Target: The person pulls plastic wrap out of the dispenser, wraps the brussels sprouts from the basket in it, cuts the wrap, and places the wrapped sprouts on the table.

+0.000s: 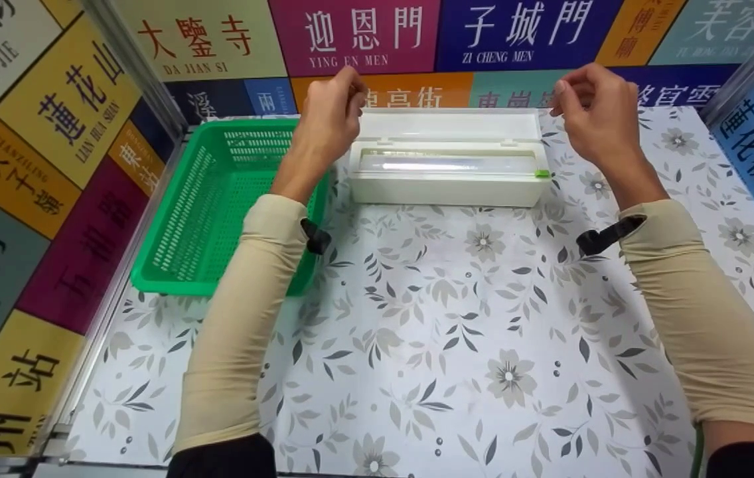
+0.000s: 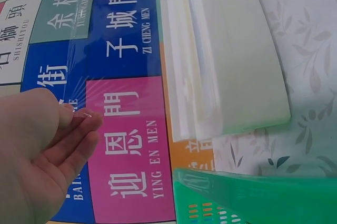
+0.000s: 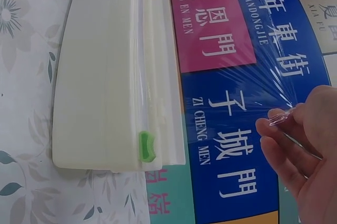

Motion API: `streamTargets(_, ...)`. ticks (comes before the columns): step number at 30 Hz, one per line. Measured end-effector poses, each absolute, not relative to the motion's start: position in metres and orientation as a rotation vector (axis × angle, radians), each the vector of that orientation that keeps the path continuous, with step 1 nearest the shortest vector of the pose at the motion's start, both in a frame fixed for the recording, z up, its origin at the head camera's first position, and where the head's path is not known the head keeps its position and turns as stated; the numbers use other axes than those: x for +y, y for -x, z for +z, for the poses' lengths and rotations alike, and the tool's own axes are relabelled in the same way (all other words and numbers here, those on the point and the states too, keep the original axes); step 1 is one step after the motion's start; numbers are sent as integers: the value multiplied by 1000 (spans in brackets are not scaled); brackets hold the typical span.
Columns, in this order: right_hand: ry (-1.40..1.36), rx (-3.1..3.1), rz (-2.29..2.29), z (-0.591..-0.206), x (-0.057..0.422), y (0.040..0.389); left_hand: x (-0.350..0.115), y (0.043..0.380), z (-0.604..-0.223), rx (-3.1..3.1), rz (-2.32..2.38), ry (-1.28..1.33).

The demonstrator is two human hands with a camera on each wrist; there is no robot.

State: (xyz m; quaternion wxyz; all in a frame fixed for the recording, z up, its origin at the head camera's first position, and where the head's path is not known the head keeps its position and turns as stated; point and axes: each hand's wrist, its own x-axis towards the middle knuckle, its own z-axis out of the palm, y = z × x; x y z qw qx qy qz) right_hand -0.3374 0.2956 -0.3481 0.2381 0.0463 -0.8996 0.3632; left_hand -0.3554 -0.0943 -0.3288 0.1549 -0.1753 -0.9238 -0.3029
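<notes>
In the head view, a person's left grip (image 1: 332, 109) and right grip (image 1: 599, 109) are hovering well apart, near opposite ends of a white box (image 1: 451, 192) that is standing open on the table (image 1: 410, 265), right of a green basket (image 1: 174, 287). In the left wrist view, the left grip is pinching clear film (image 2: 85, 114). In the right wrist view, the right grip is pinching it too, creases spreading leftward from the fingertips before the wall (image 3: 216, 34).

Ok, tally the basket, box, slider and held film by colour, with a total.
Green: 2 (basket, slider)
White: 1 (box)
Clear: 1 (film, pinched by the left hand and right hand)
Total: 4
</notes>
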Motion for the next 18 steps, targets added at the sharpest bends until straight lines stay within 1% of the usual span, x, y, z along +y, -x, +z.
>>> streamTargets(10,-72,-2411,1045,-344,291,340,-90,355,-325,-2592,-1087,416)
streamTargets(18,-55,-2399,1074,-338,289,340,-88,355,-323,-2561,-1103,378)
